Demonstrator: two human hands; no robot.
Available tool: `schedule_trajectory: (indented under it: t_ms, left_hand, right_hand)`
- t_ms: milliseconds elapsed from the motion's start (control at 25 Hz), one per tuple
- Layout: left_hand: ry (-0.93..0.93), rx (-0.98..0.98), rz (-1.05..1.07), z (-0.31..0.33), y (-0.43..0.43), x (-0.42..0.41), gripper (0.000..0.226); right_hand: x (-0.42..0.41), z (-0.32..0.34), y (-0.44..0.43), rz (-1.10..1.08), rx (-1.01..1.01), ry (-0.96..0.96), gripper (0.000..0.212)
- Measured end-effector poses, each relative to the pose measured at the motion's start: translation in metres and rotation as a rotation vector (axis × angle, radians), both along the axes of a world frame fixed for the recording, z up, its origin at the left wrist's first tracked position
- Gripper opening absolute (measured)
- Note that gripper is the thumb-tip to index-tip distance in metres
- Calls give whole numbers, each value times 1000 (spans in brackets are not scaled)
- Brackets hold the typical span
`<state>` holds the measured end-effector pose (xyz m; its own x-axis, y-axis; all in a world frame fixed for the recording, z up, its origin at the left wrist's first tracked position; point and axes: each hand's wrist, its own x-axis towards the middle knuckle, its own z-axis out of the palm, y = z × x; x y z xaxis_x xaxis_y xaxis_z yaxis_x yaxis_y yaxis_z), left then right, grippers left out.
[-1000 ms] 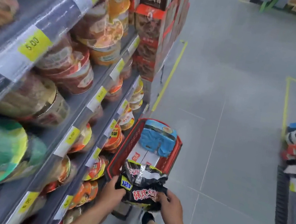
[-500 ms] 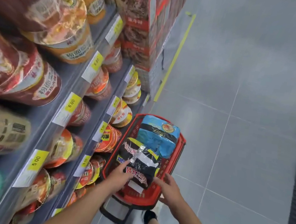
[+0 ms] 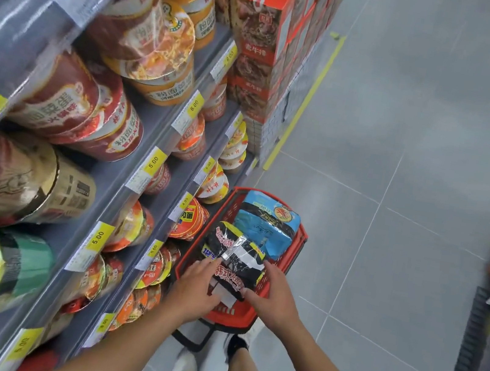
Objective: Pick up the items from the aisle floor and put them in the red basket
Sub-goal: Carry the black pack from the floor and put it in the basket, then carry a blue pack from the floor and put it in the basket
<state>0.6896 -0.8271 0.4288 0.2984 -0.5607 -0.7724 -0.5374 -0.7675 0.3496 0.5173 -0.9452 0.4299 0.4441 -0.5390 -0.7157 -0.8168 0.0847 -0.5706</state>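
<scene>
Since the earlier frame, a second before, the black noodle multipack [image 3: 233, 259] had gone from being held up in both hands above the near end of the red basket [image 3: 301, 237] to lying inside it. It rested at the near end, its far edge overlapping the blue noodle multipack [image 3: 266, 224], which occupied the far end. The left hand [image 3: 196, 290] lay against the pack's left near side with fingers spread and loosely extended, not closed on anything. The right hand [image 3: 276, 296] lay at the pack's right near corner, fingers also extended and flat, touching the wrapper or the basket rim; which of the two could not be told. The step in hand was judged to be seating and releasing the pack. To do it well, the pack ought to be pressed level so that it sat below the rim and did not ride up on the blue pack, then both hands lifted straight clear without dragging the slick wrapper. A pale, flat item showed beneath the black pack's near edge; its nature could not be determined. The basket stood on the grey floor [image 3: 414, 180], just beside the foot of the noodle-cup shelving [image 3: 163, 127]. No further loose items were visible on the floor in view.
</scene>
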Motion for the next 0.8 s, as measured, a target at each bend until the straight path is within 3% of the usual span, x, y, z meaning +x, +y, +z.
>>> schedule_trajectory:
  t_ms: [320, 800]
  left_hand:
    - [-249, -132, -50, 56, 27, 6, 95]
    - [-428, -374, -11, 156, 108, -28, 98]
  right_hand:
    - [1, 53, -19, 393, -359, 38, 101]
    - [-1, 170, 16, 571, -677, -58, 110]
